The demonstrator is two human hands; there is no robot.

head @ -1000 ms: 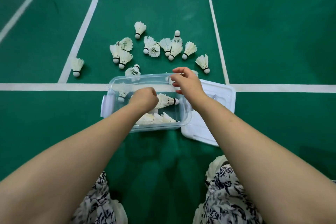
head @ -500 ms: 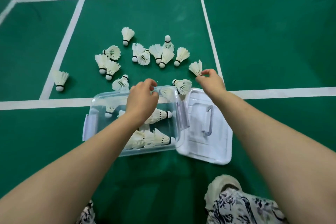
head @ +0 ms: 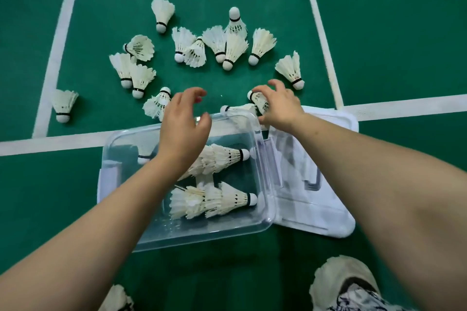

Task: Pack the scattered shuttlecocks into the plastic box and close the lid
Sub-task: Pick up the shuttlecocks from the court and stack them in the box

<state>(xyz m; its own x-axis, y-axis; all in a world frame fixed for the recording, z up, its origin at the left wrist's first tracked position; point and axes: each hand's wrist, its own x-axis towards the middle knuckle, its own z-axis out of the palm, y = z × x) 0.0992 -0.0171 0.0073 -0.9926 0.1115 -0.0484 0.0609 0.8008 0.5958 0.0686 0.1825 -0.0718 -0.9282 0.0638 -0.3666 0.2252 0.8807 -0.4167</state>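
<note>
In the head view, a white feather shuttlecock is being gripped by the curled fingers of the right hand just beyond the far rim of the clear plastic box, while the left hand is being held empty over that rim, fingers loosely bent. The shuttlecock is best being lifted near its cork and nested into the rows inside without crushing feathers. Many scattered white shuttlecocks are lying on the green court floor, and the white plastic lid is lying off alongside the box.

Box open — lid beside; shuttlecocks scattered.

Badminton court — white lines
</note>
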